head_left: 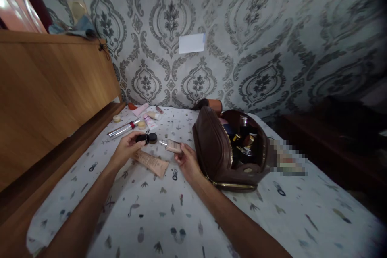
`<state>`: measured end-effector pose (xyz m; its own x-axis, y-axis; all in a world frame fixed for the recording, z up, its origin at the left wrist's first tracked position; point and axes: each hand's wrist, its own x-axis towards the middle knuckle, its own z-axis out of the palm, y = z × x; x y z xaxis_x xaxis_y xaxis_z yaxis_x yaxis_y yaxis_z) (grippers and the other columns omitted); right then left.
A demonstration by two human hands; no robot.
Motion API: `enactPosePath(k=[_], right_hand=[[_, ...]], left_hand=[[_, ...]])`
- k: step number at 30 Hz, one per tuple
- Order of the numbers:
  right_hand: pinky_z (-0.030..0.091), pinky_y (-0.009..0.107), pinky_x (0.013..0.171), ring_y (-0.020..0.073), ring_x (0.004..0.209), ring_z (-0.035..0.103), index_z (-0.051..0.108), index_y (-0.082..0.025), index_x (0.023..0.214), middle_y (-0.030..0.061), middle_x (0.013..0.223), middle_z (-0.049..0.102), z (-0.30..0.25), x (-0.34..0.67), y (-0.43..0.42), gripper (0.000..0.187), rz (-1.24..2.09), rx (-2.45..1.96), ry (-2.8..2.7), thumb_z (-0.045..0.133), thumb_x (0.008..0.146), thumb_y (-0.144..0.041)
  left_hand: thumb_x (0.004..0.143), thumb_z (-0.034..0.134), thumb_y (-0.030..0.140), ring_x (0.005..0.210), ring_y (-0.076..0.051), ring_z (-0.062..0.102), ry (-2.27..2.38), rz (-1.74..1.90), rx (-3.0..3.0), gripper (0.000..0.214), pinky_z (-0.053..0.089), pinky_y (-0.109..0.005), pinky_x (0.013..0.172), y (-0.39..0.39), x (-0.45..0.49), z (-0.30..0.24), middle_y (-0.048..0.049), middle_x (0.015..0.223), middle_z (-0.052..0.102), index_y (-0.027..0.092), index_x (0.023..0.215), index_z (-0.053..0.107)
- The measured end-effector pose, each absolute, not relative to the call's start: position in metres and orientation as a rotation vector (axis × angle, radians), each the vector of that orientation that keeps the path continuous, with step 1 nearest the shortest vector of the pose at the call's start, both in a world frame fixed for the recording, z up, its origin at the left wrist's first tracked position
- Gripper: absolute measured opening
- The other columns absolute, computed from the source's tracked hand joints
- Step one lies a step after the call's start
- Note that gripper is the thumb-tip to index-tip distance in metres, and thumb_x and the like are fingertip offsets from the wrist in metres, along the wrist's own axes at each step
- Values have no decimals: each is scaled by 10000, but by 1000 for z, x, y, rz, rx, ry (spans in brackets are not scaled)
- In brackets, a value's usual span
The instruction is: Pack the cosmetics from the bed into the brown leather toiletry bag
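Observation:
My right hand (188, 162) grips a small foundation bottle (173, 146) with beige contents, its silver pump neck pointing left and uncapped. A black cap (142, 139) is pinched in the fingers of my left hand (125, 149), a short way left of the bottle. Just beyond that cap sits a round black-lidded jar (152, 138). Below my left hand a beige squeeze tube (151, 163) lies flat on the patterned sheet (163, 217). To the right of my right hand stands a brown makeup bag (211, 141), unzipped, with several bottles and cosmetics inside.
Farther left lie a silver tube with a red band (122, 130), a pink tube (140, 109) and several small cosmetics. A brown cylindrical object (214, 105) rests behind the bag by the wall. A wooden headboard (57, 88) borders the left side. Something pixelated (288, 159) lies right of the bag.

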<state>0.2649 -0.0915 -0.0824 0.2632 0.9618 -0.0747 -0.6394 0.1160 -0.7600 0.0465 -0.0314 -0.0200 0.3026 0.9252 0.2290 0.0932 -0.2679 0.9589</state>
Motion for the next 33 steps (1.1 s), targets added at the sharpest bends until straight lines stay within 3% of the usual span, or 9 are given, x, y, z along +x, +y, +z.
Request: enactPosePath(k=[4,12,21,27,33], right_hand=[[367,209,406,94,485,498,604,-207,790,1,747,672,-85,264,-90,414,1236,-795,-521,835,607,-498],[357,195,412,76,466,484,604,-196,791,-40,681,601,-83,261,-92,445,1263,-798,-556,846,586,-508],[321,198,402,67,441,471,603,-197,816,-48,692,580,-82,259,-94,441,1236,-863,-679,800,631,-545],[199,195,354,73,360,371,583,-210,852,-87,492,471,-84,258,-95,459,1235,-976,-821,709,694,-622],[185,186,348,71,338,338,572,-196,907,-108,441,416,-83,260,-97,520,1231,-991,-901,656,711,-671]], left_hand=[[682,773,478,796,-201,665,936,982,1533,504,466,-240,595,-35,57,-29,-65,1007,699,167,1061,657],[701,759,404,935,-212,638,911,1014,1685,420,506,-303,795,-43,68,-38,-49,1005,689,181,1042,656],[718,741,327,925,-202,642,899,1013,1757,381,502,-316,834,-47,72,-45,-47,1012,677,181,1055,637],[737,732,311,954,-206,632,888,992,1801,364,503,-315,847,-47,71,-45,-57,1050,660,179,1063,643],[750,742,311,960,-203,628,822,980,1817,355,506,-305,850,-50,74,-47,-46,1020,657,179,1063,643]])
